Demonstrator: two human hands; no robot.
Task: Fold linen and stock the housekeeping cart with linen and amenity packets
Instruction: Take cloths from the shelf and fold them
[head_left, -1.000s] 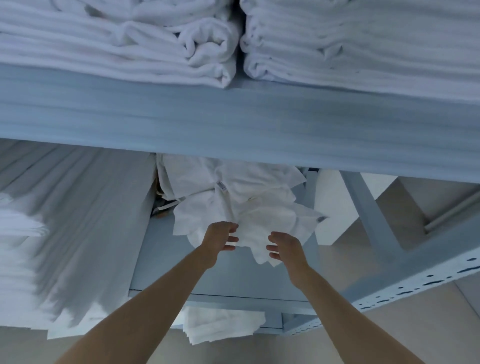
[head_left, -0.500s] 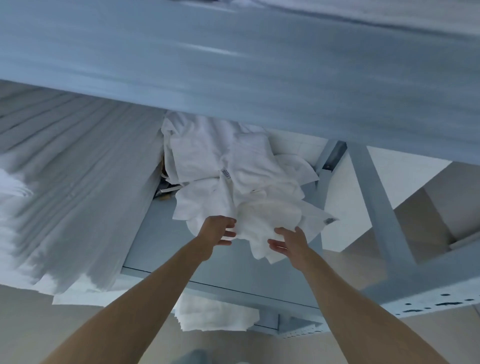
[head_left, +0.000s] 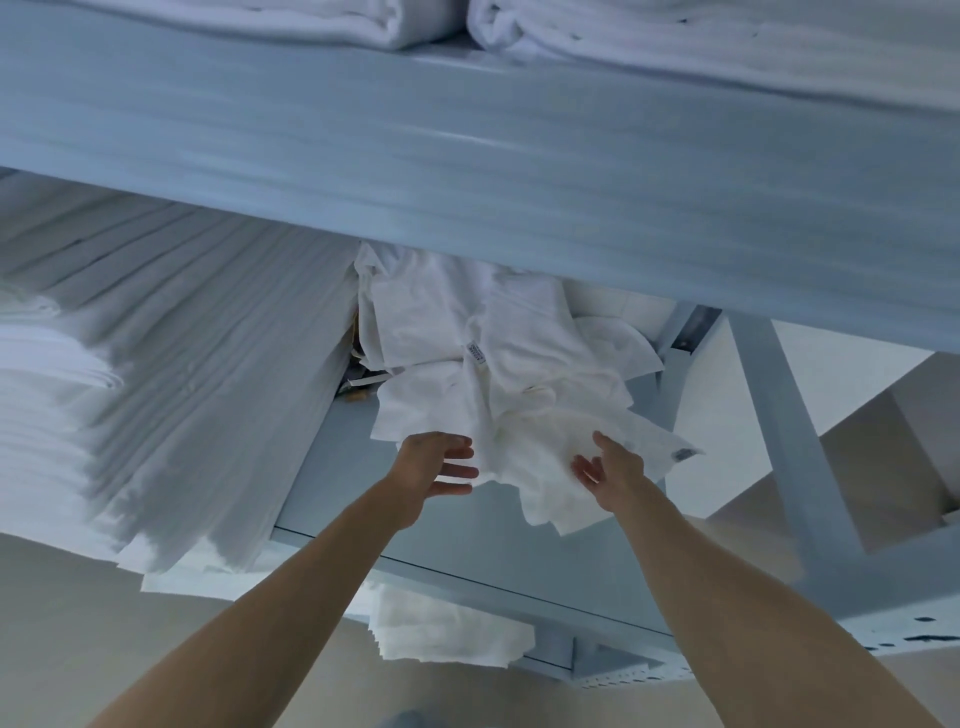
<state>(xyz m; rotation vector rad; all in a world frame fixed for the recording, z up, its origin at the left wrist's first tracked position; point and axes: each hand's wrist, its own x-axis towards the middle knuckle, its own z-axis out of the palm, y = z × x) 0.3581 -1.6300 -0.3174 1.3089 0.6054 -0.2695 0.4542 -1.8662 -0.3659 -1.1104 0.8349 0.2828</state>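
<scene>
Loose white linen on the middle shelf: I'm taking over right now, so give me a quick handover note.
Left hand: open, fingers straight, at the near edge of the loose linen pile, gripping nothing.
Right hand: open, at the pile's overhanging corner.
The pile lies crumpled on the blue-grey shelf, beside a stack of folded sheets. Folded towels sit on the shelf above.
Done: nothing picked up yet.
Left: take a piece, fold it, stock the cart, which is out of view.

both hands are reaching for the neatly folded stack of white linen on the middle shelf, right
Not quite. In the head view the left hand and right hand do reach for white linen on the middle shelf, but it is a loose, crumpled pile, not a neatly folded stack.
</scene>
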